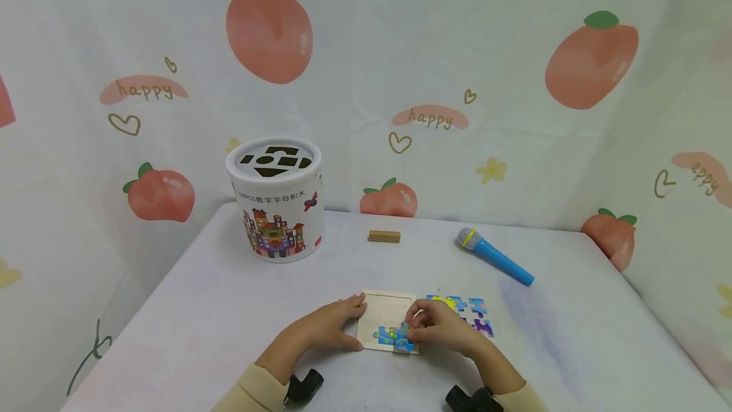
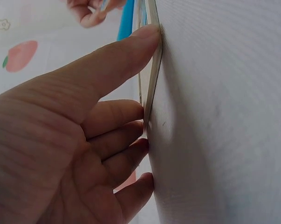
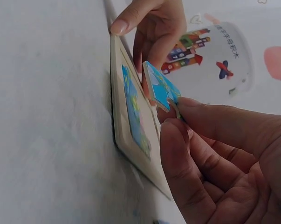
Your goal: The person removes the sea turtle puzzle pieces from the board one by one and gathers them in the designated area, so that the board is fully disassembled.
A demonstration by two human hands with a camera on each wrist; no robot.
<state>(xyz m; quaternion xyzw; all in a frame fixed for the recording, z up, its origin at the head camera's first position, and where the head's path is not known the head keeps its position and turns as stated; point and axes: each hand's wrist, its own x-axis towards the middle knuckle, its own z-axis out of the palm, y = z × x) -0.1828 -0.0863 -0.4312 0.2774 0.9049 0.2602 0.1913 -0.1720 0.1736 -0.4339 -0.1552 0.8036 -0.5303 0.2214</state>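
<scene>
Right wrist view shows my right hand (image 3: 224, 149) pinching a flat blue jigsaw piece with a pale wooden edge (image 3: 159, 88) between my thumb and finger. The piece is tilted, and it looks lifted up, not lying flat. From above, it is over the near right corner of the square, pale wooden puzzle tray (image 1: 380, 310).

My left hand (image 1: 332, 323) is at the other side of the tray. Its fingers are spread out and its thumb is apart from them. They touch the left edge, and I think that helps the tray not slide.

Some joined blue and green jigsaw pieces (image 1: 385, 335) lie in the tray at the near side, next to the piece I hold. More loose, bright jigsaw pieces (image 1: 482, 326) lie on the white tabletop (image 1: 229, 329), to the right of the tray. My right hand hides some of them.

I think I am at the step of fitting this piece next to the joined ones. The next move seems to need a small turn to line up the bumps and holes, then a soft push down flat. If it goes in crooked, it could bump the others out of place.
</scene>
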